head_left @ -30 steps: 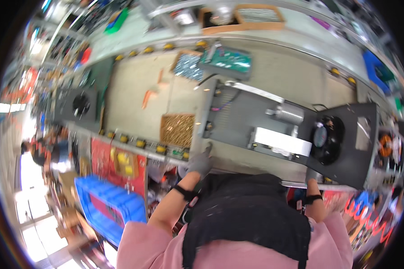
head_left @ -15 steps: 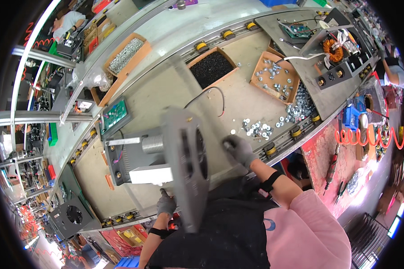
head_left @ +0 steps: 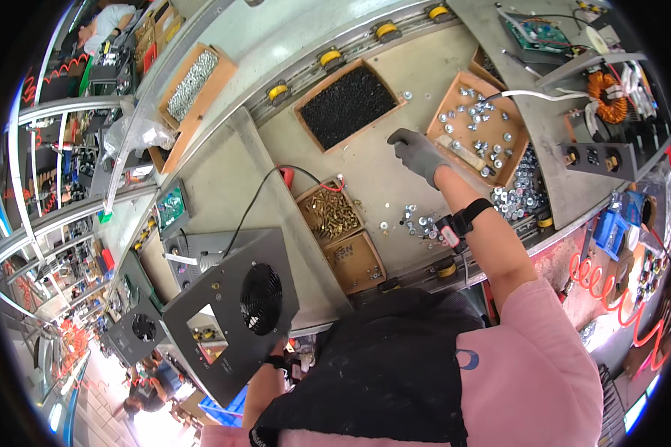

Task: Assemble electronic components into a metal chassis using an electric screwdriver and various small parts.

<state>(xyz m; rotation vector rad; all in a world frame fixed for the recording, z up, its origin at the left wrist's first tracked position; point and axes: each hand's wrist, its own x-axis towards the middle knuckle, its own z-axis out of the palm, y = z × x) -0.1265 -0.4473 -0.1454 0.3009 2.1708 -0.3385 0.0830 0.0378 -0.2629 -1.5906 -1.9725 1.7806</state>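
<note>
My right hand (head_left: 423, 159), in a grey glove, hovers over the bench between a carton of black screws (head_left: 347, 104) and a cardboard tray of bolts (head_left: 462, 93). Its fingers are loosely bent, apart from the thumb, with nothing visible in them. A dark grey metal panel (head_left: 227, 290) with a round fan grille and a rectangular cutout stands tilted at the left, in front of a grey chassis (head_left: 201, 242). My left forearm (head_left: 265, 391) reaches up to the panel's lower right edge. The panel hides most of my left hand, fingers included.
A divided carton (head_left: 326, 212) holds brass-coloured screws, with a red-tipped black cable (head_left: 265, 179) above it. Loose bolts (head_left: 421, 223) lie near the roller rail. A green circuit board (head_left: 173, 207) sits far left; a unit with a copper coil (head_left: 608, 97) stands right.
The panel has swung from edge-on to facing me and moved left, uncovering the divided carton. My right hand has gone forward, toward the black screws. My left hand has slipped behind the panel.
</note>
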